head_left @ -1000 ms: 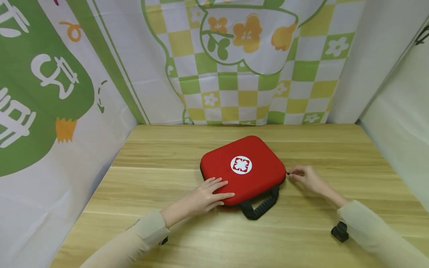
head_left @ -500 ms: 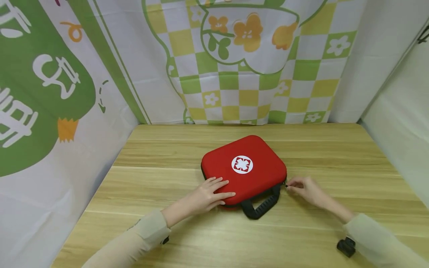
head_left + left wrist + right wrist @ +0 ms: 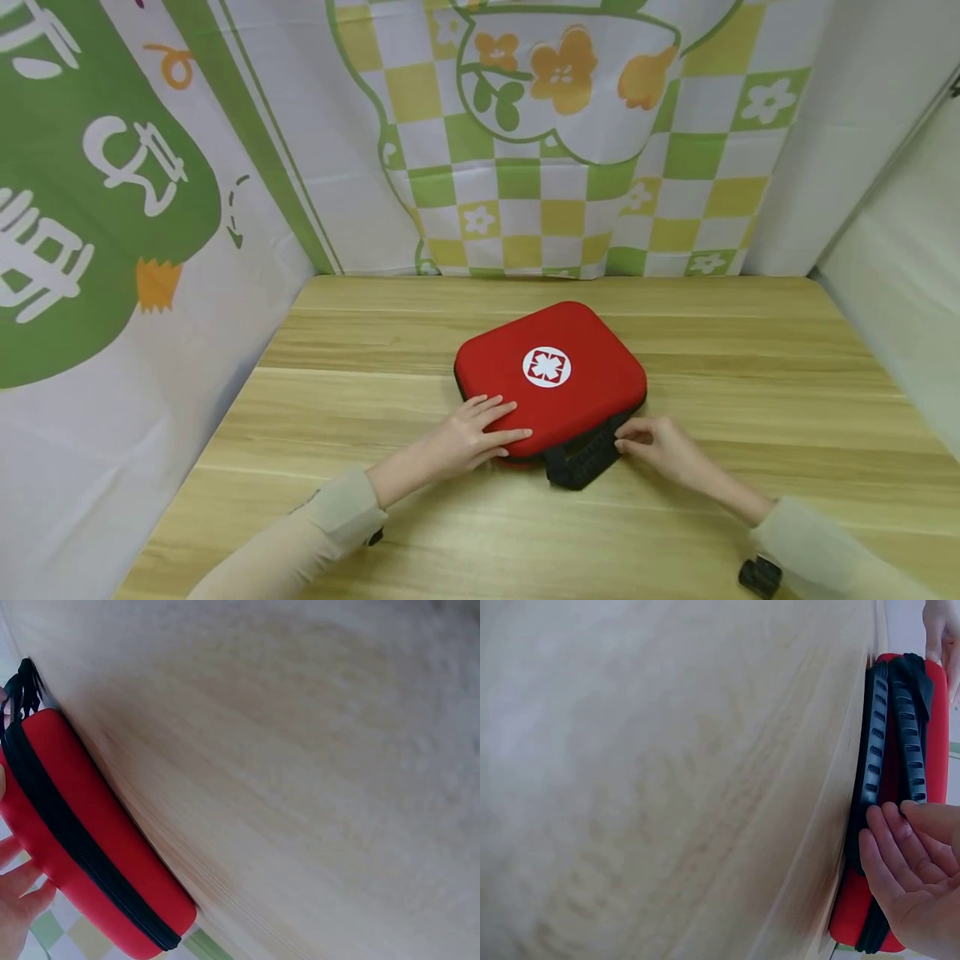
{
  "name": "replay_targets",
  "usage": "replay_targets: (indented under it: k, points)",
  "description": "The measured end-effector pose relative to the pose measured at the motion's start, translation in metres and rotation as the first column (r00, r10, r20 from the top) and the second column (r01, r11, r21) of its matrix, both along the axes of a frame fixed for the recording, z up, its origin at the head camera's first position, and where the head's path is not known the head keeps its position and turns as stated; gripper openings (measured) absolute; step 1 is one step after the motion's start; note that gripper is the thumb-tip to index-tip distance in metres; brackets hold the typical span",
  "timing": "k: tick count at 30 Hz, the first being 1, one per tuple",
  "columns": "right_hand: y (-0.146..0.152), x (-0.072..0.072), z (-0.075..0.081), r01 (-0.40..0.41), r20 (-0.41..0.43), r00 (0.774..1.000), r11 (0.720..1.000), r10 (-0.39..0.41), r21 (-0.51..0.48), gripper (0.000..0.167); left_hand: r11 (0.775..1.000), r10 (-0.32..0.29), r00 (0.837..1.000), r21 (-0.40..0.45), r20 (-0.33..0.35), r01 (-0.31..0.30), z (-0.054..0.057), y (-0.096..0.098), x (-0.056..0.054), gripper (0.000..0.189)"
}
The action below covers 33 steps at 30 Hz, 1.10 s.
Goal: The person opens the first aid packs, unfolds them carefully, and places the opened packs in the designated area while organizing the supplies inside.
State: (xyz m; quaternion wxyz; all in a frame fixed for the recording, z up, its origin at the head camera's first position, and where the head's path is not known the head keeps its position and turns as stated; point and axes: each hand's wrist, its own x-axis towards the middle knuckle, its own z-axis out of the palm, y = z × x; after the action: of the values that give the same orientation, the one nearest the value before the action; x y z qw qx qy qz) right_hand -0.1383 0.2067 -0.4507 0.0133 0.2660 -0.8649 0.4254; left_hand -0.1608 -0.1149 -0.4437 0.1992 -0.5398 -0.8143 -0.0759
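A red first-aid case [image 3: 487, 358] with a white round emblem lies closed on the wooden table, its black zipper band [image 3: 75, 832] running round the side. My left hand [image 3: 465, 437] rests on the lid's near left corner with fingers spread. At the near right side, my right hand [image 3: 660, 446] pinches with thumb and fingertips beside the black carry handles [image 3: 588, 462]. The zipper pull it held a moment ago is hidden by the fingers. In the right wrist view, the upper handle [image 3: 909, 742] and lower handle [image 3: 874, 742] stand slightly apart, the fingertips right at their ends.
The wooden table [image 3: 360, 333] extends around the case on all sides. A printed checkered curtain [image 3: 517, 200] hangs behind its far edge, and a green-and-white printed cloth [image 3: 150, 208] hangs at the left.
My right hand has moved from the case's right corner along the near side to the handles, drawing the zipper pull along. The two handles have parted slightly. My left hand has stayed on the lid.
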Motion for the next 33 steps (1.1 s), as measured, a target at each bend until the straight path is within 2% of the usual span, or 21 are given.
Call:
replay_targets:
  k: [7,13,15,21,23,28,30,33]
  points:
    - [-0.008,0.005,-0.001,0.031,0.008,0.999,1.0,-0.031,0.005,0.005,1.0,0.013,0.999,-0.007,-0.031,-0.013,0.0,0.002,0.001,0.039]
    - [-0.023,0.007,0.002,-0.046,0.026,0.999,0.998,0.045,0.037,0.007,1.0,0.029,0.996,0.01,-0.084,-0.029,-0.001,0.008,0.001,0.039]
    - [-0.026,0.006,0.002,-0.04,0.016,0.999,0.998,0.039,0.055,0.006,0.999,0.045,0.993,0.019,-0.11,-0.043,-0.002,0.012,0.002,0.038]
    - [-0.026,0.005,0.003,0.022,-0.02,1.0,0.996,-0.021,0.091,0.005,0.995,0.098,0.971,0.028,-0.219,-0.095,-0.006,0.026,0.005,0.035]
    - [-0.025,0.006,0.003,0.005,-0.012,1.0,0.995,-0.004,0.095,0.004,0.994,0.113,0.961,0.026,-0.251,-0.11,-0.005,0.031,0.006,0.035]
    - [-0.028,0.01,0.005,-0.084,0.037,0.996,0.995,0.082,0.061,0.002,0.988,0.151,0.948,0.028,-0.28,-0.149,-0.001,0.045,0.011,0.034]
    - [-0.029,0.012,0.004,-0.093,0.032,0.995,0.995,0.091,0.044,0.002,0.985,0.172,0.941,0.037,-0.29,-0.169,-0.001,0.051,0.013,0.033]
    - [-0.026,0.013,0.003,-0.071,0.012,0.997,0.997,0.071,0.043,0.001,0.979,0.202,0.92,0.067,-0.337,-0.191,-0.003,0.059,0.015,0.031]
